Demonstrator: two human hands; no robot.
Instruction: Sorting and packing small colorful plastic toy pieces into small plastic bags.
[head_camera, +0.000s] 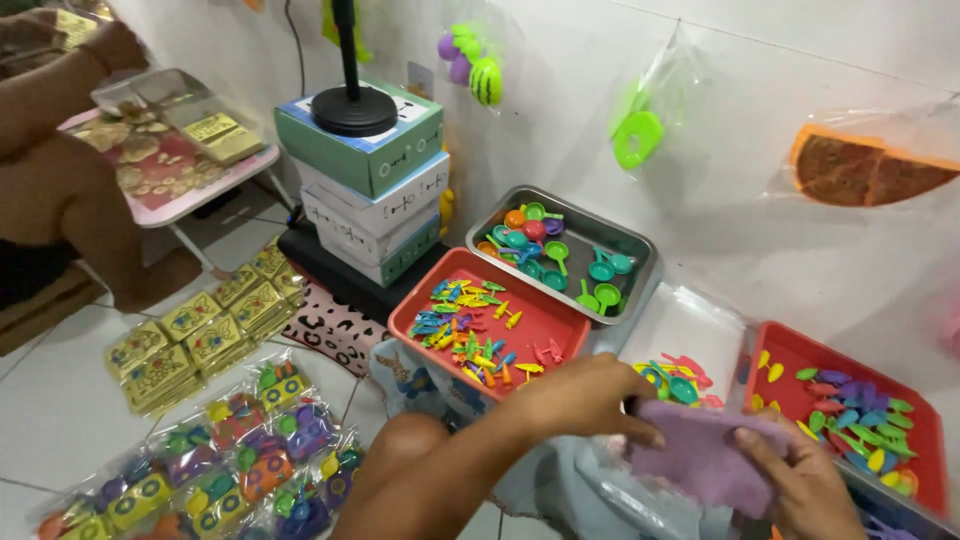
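My left hand (585, 398) and my right hand (800, 485) both grip a purple cloth-like piece (700, 455) at the lower right, one hand at each end. Just behind it lies a clear plastic bag (690, 330) with a few small colourful toys (675, 382) at its near edge. A red tray (560, 322) of small colourful toy pieces sits left of the bag. Another red tray (790, 350) with colourful toy spoons is on the right.
A metal tray (590, 228) holds toy pans. Stacked boxes (370, 190) carry a black stand base (354, 108). Packed toy bags (230, 450) and gold packets (200, 330) lie on the tiled floor. Another person (60, 170) sits at a small table (170, 160) on the left. Bagged toys (640, 125) hang on the wall.
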